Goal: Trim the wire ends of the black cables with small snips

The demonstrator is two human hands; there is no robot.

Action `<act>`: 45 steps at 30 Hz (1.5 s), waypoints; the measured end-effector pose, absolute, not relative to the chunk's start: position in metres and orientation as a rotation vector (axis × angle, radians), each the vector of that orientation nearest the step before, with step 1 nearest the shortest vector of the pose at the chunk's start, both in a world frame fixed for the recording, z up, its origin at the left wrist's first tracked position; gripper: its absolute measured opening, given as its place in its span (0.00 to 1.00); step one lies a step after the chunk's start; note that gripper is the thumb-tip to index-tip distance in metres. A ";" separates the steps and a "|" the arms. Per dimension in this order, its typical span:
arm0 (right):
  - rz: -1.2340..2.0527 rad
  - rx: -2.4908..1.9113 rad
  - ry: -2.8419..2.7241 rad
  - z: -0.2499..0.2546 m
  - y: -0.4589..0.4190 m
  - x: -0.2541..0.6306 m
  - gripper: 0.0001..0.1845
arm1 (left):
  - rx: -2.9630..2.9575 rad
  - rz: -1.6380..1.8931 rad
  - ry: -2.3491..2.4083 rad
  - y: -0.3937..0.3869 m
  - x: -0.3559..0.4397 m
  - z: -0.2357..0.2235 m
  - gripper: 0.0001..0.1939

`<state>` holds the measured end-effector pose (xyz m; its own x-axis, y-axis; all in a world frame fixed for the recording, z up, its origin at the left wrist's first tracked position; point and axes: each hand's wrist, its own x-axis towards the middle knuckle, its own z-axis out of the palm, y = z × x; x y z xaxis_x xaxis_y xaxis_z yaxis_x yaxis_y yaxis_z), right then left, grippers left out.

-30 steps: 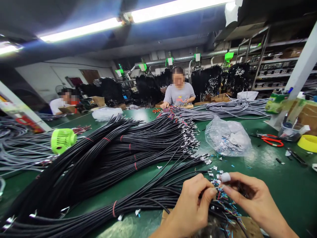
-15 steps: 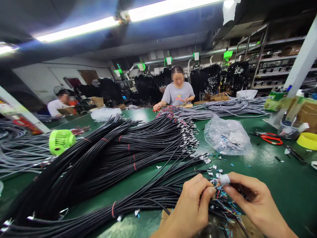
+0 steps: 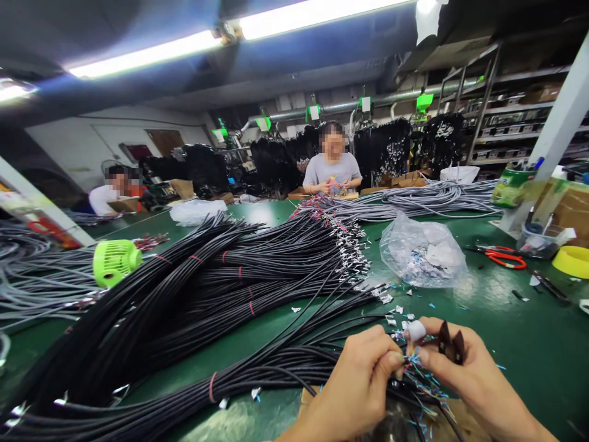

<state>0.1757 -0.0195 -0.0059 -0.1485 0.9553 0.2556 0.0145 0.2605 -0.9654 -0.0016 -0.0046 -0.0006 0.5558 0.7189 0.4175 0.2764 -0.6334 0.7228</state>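
Observation:
My left hand (image 3: 363, 371) is closed, thumb and fingers pinching the end of a black cable, mostly hidden by the hand. Thin coloured wires (image 3: 411, 358), blue and red among them, fan out past its fingertips. Just to the right, my right hand (image 3: 469, 368) curls around a dark two-pronged tool (image 3: 451, 344) whose points stick up between the fingers; the tool's kind is not clear. White wrapping (image 3: 416, 331) covers the right index fingertip. That finger and the thumb are beside the wire ends. Under both hands lie more stripped cable ends (image 3: 426, 390).
Bundles of black cables (image 3: 184, 307) cover the green table (image 3: 519, 344) to the left. A plastic bag of scraps (image 3: 423, 252), red-handled pliers (image 3: 504, 256) and a yellow tape roll (image 3: 573, 262) lie to the right. A green fan (image 3: 115, 263) stands left. A co-worker (image 3: 334, 162) sits opposite.
My right hand has turned, bringing the dark prongs into clear view. The blue wires stand more spread at my left fingertips. The co-worker opposite has drawn one hand in from the table.

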 end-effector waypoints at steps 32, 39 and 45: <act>0.968 -1.055 -1.347 -0.006 -0.023 0.176 0.08 | 2.149 1.144 0.809 -0.004 -0.001 -0.001 0.14; 1.129 -1.032 -1.387 -0.002 -0.023 0.180 0.07 | 2.165 1.103 0.780 -0.004 -0.003 0.001 0.09; 0.880 -1.105 -1.414 -0.009 -0.023 0.177 0.09 | 2.221 1.243 0.877 -0.006 -0.002 -0.005 0.06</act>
<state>0.1768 -0.0234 -0.0085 0.0175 0.9541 0.2988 0.1530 0.2928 -0.9438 -0.0016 -0.0063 -0.0047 0.3928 0.7114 0.5827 0.3106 -0.6990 0.6441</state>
